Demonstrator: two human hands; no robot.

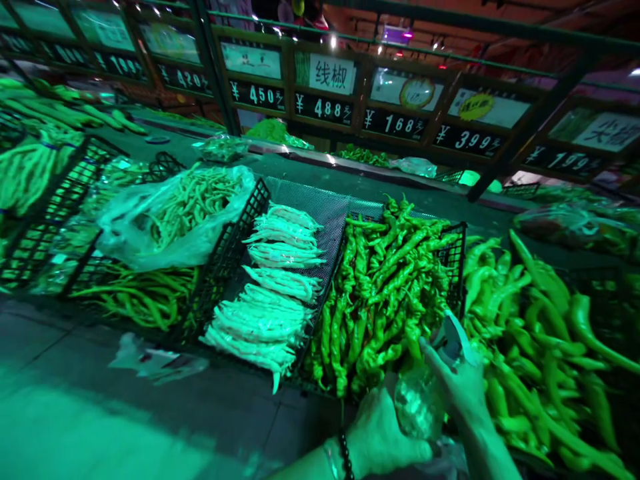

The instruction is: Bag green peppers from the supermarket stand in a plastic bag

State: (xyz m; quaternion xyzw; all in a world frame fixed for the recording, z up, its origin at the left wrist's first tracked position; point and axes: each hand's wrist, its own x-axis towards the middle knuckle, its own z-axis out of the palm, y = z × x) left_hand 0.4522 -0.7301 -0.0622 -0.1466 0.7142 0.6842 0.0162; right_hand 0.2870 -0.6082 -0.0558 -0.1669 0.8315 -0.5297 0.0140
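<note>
A clear plastic spray bottle (417, 403) with a pale trigger head (453, 340) is held low over the front edge of the pepper display. My left hand (385, 433), with a dark beaded bracelet at the wrist, grips the bottle's body from the lower left. My right hand (463, 387) wraps the upper bottle below the trigger head. Just beyond both hands lies a heap of long green chili peppers (385, 293) in a black crate. Thicker green peppers (545, 347) fill the bin to the right, close to my right hand.
Pale peppers (265, 320) lie on a black mesh tray (320, 213) left of the chilies. Long beans (190, 207) sit under a plastic bag. Price boards (395, 123) with Chinese labels run along the back. Crumpled wrapping (155, 363) lies on the floor (65, 340).
</note>
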